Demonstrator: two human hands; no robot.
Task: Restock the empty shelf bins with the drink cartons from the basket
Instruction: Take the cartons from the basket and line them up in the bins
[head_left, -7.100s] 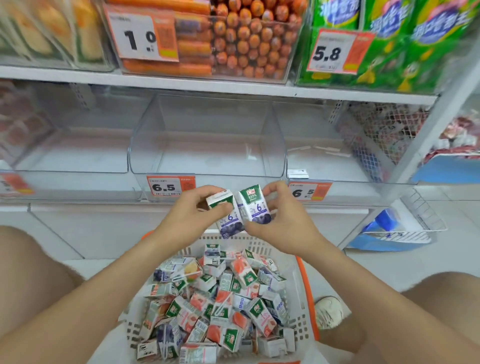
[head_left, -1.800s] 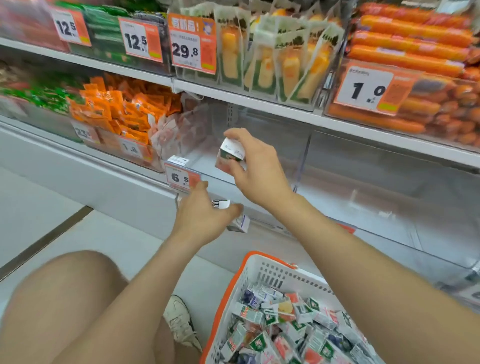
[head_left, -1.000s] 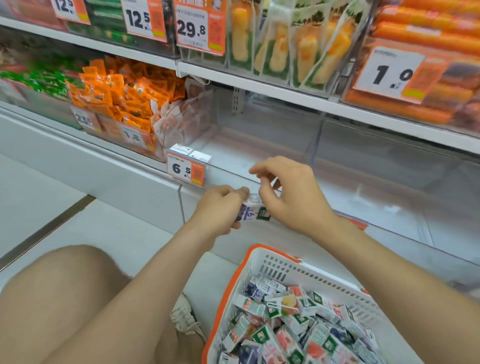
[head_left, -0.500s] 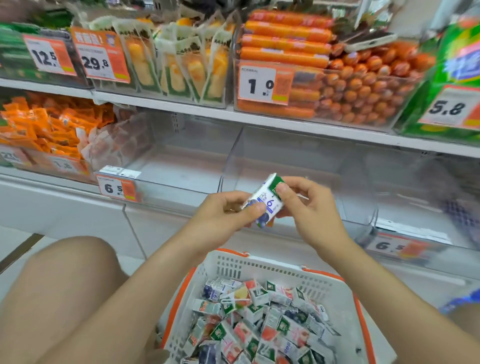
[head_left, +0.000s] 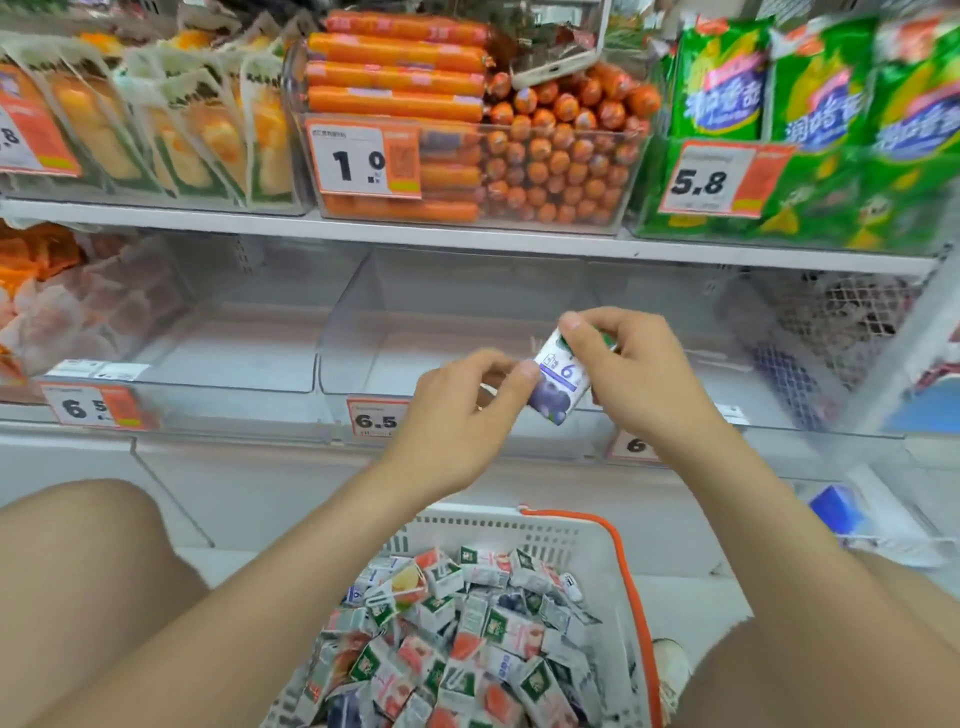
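Observation:
Both hands hold one small blueberry drink carton (head_left: 561, 379) in front of the middle clear shelf bin (head_left: 415, 332). My right hand (head_left: 634, 369) pinches its green top and right side. My left hand (head_left: 462, 410) pinches its lower left edge with thumb and fingertips. The carton tilts, purple fruit picture facing me. Below, a white basket with an orange rim (head_left: 597, 540) holds several mixed cartons (head_left: 457, 639). The left bin (head_left: 228, 353) and the right bin (head_left: 691, 332) are also clear plastic and look empty.
The upper shelf carries orange sausages (head_left: 467, 124), yellow snack packs (head_left: 171, 119) and green bags (head_left: 810, 93). Price tags reading 6.5 (head_left: 376, 418) line the lower shelf edge. A wire mesh side panel (head_left: 841, 332) stands at the right. My knees flank the basket.
The view swung right, from the left bin to the middle bin. The blueberry carton stays between both hands and has risen slightly, in front of the middle bin.

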